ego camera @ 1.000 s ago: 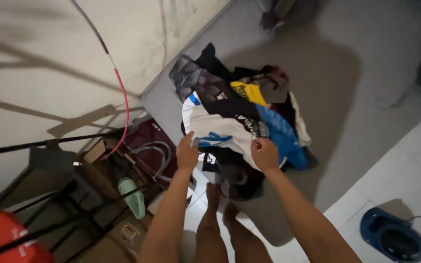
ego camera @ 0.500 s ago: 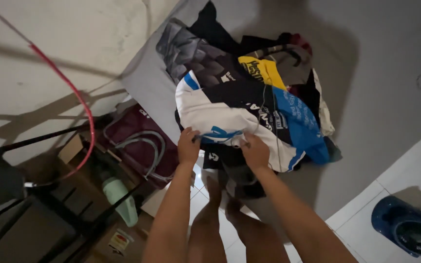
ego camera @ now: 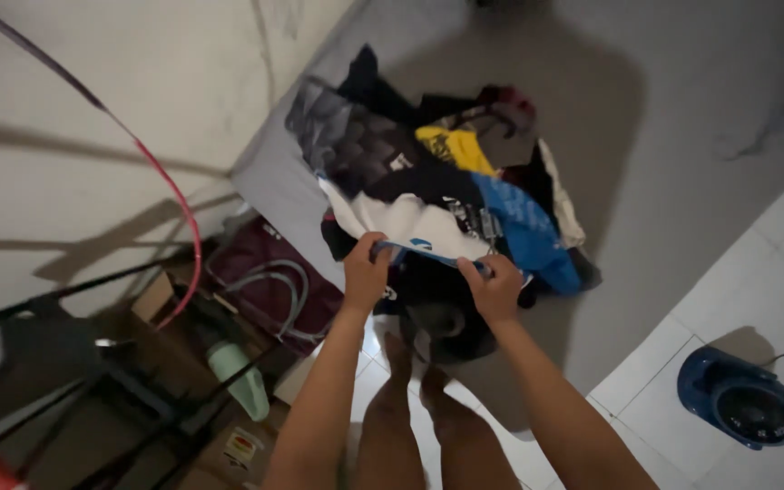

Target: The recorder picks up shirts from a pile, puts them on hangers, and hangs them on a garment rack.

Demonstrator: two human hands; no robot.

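Note:
I stand over a heap of clothes (ego camera: pixel 465 154) on a grey mat (ego camera: pixel 655 209). On top lies a white, black and blue jersey (ego camera: pixel 419 218). My left hand (ego camera: pixel 365 272) grips its near hem at the left. My right hand (ego camera: pixel 497 287) grips the same hem further right, and the hem is lifted and folded back. A yellow garment (ego camera: pixel 454 147) and dark patterned clothes (ego camera: pixel 338 136) lie behind it. My bare legs and feet (ego camera: pixel 410 372) show below my arms.
A white wall (ego camera: pixel 93 100) rises at the left with a red and black cable (ego camera: pixel 174 200) across it. Below are a maroon bag (ego camera: pixel 265 290), a pale green bottle (ego camera: pixel 240 379), cardboard boxes and a dark metal rack. A blue round fan (ego camera: pixel 741 408) sits on white tiles.
Both hands have closed on the jersey's near hem and lifted it toward me, folding the white part back. The view has shifted slightly.

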